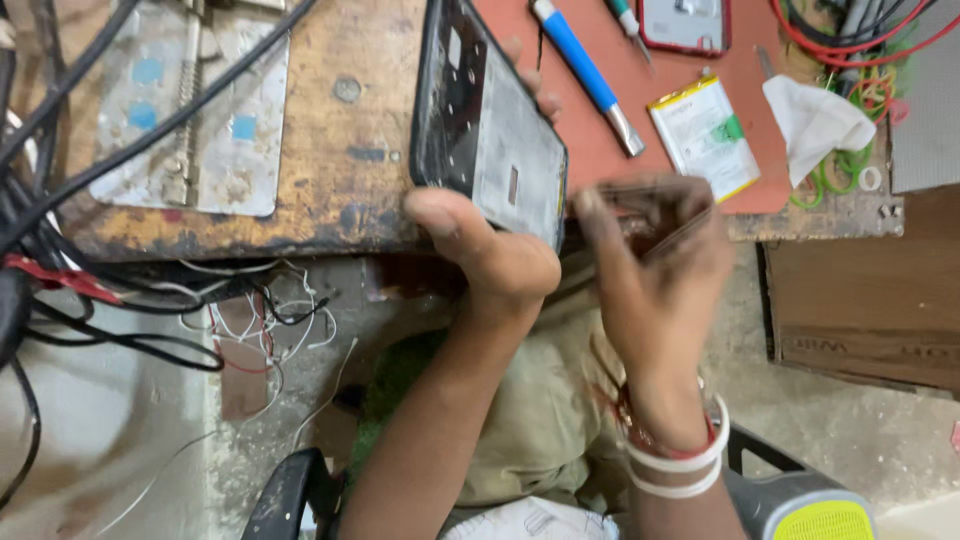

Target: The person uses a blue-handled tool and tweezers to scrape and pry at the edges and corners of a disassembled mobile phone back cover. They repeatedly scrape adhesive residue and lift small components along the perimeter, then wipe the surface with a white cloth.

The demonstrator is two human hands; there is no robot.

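The left hand (495, 250) was closed on an opened phone (490, 125): the thumb pressed on its near end, and fingertips showed behind its far side. The phone was without its back cover, so the dark frame and a grey inner plate were visible. It stood tilted on its edge above the near edge of the surface (340, 190), close to the middle of that edge.

The right hand (655, 265) was just beside the phone, on its right. It was blurred. Its fingers were bent around a thin dark piece (650, 215), but I cannot tell what this piece was or how firmly it was held. On the right wrist were white bangles (685, 470) and a red thread.

Farther out, a red mat (600, 150) covered the far right part of the surface. On the mat lay a blue tool (585, 70) with a metal tip, pointing toward the near edge, and to its right a flat battery (705, 135), white and yellow. A phone in a red case (685, 25) was at the far edge. A white tissue (815, 120) lay near the right edge, beside red and green wires (850, 50). At the left part lay a worn metal plate (200, 110), and black cables (60, 110) crossed over it toward the left corner.
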